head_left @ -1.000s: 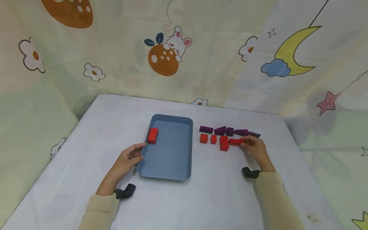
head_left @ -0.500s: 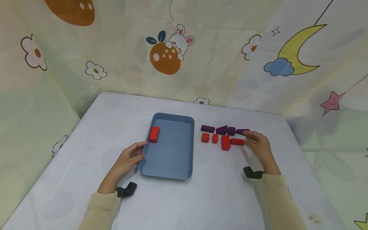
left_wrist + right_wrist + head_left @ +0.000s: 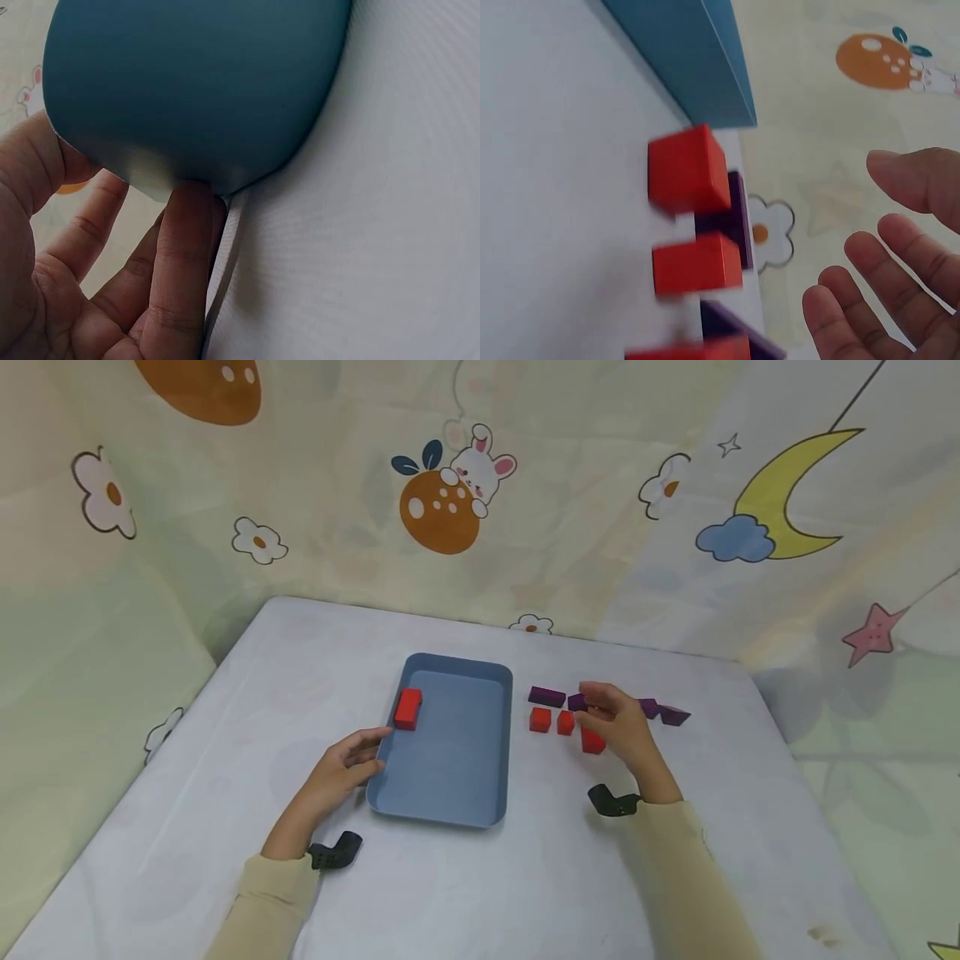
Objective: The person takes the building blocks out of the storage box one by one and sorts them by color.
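My left hand point(image 3: 340, 774) holds the left edge of a blue-grey tray point(image 3: 450, 768). In the left wrist view the thumb point(image 3: 30, 161) reaches behind the tray's rim, and a finger point(image 3: 180, 262) touches its outer wall. Inside the tray, by the left wall, lies a red block point(image 3: 408, 709). My right hand point(image 3: 621, 727) hovers over the rows of blocks with its fingers apart and nothing in them. Red blocks point(image 3: 540, 720) point(image 3: 566, 722) point(image 3: 593, 742) form the nearer row, partly hidden by that hand. Behind them stand purple blocks point(image 3: 547, 697) point(image 3: 674, 716).
A white-covered table point(image 3: 465, 893) bears everything. Behind it hangs a patterned cloth point(image 3: 570, 527) with a rabbit, flowers and a moon. Each wrist wears a black device point(image 3: 336, 852).
My right hand has left the right end of the red row and moved left over the middle blocks. The left hand stays at the tray's edge.
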Tool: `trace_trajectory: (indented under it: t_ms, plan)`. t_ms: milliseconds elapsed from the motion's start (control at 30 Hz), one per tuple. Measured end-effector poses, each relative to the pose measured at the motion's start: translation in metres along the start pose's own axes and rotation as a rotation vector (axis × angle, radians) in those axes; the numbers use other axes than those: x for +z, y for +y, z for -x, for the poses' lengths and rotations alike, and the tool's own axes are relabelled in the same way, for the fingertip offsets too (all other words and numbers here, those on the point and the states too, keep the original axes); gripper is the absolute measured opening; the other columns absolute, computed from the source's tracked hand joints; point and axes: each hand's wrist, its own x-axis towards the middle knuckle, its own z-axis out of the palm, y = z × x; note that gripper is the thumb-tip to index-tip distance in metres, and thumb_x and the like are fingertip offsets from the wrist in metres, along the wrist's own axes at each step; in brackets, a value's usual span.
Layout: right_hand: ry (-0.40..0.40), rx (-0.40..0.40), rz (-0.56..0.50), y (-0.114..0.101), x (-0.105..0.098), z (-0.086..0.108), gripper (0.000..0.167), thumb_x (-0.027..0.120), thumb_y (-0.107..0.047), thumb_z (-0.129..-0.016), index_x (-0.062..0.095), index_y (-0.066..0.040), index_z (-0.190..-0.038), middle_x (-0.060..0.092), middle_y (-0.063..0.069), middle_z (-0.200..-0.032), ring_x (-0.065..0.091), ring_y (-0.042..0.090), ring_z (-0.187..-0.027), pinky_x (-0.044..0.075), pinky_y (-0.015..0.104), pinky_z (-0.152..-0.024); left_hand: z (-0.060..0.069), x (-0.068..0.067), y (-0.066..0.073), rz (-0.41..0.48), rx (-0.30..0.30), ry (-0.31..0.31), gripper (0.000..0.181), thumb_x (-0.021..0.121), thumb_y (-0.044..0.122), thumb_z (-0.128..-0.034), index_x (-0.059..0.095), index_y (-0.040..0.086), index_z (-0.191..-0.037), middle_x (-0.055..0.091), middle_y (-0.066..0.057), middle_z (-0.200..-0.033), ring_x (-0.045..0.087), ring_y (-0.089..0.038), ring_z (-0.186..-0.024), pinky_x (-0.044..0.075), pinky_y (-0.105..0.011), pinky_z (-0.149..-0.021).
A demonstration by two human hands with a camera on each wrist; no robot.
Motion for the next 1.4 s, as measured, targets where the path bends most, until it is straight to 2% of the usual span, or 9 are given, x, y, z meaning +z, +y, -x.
trace_trajectory:
  t_ms: [400, 600, 800, 1000, 1167, 1400]
  plan:
    - [-0.128, -0.088, -0.123, -0.033, 0.064, -0.028, 0.058, 0.077, -0.007, -0.100, 0.055, 0.001, -0.153, 0.055, 0.023, -0.157, 0.054, 0.042, -0.145, 0.045, 0.051, -0.116, -0.001, 0.000, -0.002, 0.008, 0.003, 0.007, 0.054, 0.066, 0.006, -0.1024, 0.057, 0.006, -0.156, 0.050, -0.023, -0.162, 0.054, -0.043, -0.141, 0.054, -0.039, -0.098]
    - [-0.202, -0.130, -0.135, -0.047, 0.096, -0.040, 0.061, 0.078, -0.004, -0.097, 0.055, 0.002, -0.153, 0.055, 0.024, -0.157, 0.055, 0.043, -0.143, 0.047, 0.052, -0.114, -0.001, 0.001, -0.003, 0.010, 0.000, 0.016, 0.054, 0.066, 0.006, -0.1021, 0.057, 0.006, -0.155, 0.051, -0.024, -0.161, 0.054, -0.044, -0.141, 0.055, -0.039, -0.095]
    - [-0.279, -0.142, -0.168, -0.058, 0.122, -0.050, 0.063, 0.080, -0.001, -0.096, 0.054, 0.002, -0.153, 0.056, 0.022, -0.156, 0.055, 0.041, -0.143, 0.046, 0.051, -0.116, -0.002, 0.001, -0.004, 0.011, 0.007, 0.011, 0.054, 0.066, 0.007, -0.1020, 0.057, 0.007, -0.156, 0.051, -0.024, -0.161, 0.054, -0.044, -0.141, 0.054, -0.043, -0.098]
    - [-0.351, -0.148, -0.142, -0.068, 0.146, -0.059, 0.067, 0.081, -0.001, -0.094, 0.052, 0.005, -0.154, 0.056, 0.021, -0.157, 0.055, 0.040, -0.143, 0.046, 0.048, -0.116, -0.002, 0.001, -0.005, 0.004, 0.021, 0.010, 0.054, 0.066, 0.006, -0.1023, 0.057, 0.006, -0.155, 0.051, -0.023, -0.161, 0.055, -0.044, -0.141, 0.053, -0.044, -0.101]
    - [-0.363, -0.138, -0.134, -0.074, 0.170, -0.061, 0.068, 0.084, 0.000, -0.091, 0.055, 0.005, -0.152, 0.057, 0.020, -0.156, 0.056, 0.038, -0.143, 0.047, 0.045, -0.116, 0.000, 0.000, -0.003, 0.001, 0.014, 0.008, 0.054, 0.066, 0.007, -0.1028, 0.056, 0.007, -0.156, 0.050, -0.022, -0.162, 0.054, -0.044, -0.142, 0.053, -0.045, -0.102]
    - [-0.390, -0.125, -0.014, -0.080, 0.193, -0.063, 0.082, 0.090, -0.007, -0.087, 0.050, 0.000, -0.158, 0.054, 0.016, -0.161, 0.053, 0.036, -0.147, 0.043, 0.044, -0.119, -0.001, 0.000, -0.003, 0.001, 0.014, 0.005, 0.055, 0.065, 0.007, -0.1027, 0.055, 0.006, -0.157, 0.050, -0.023, -0.162, 0.053, -0.045, -0.143, 0.053, -0.047, -0.103]
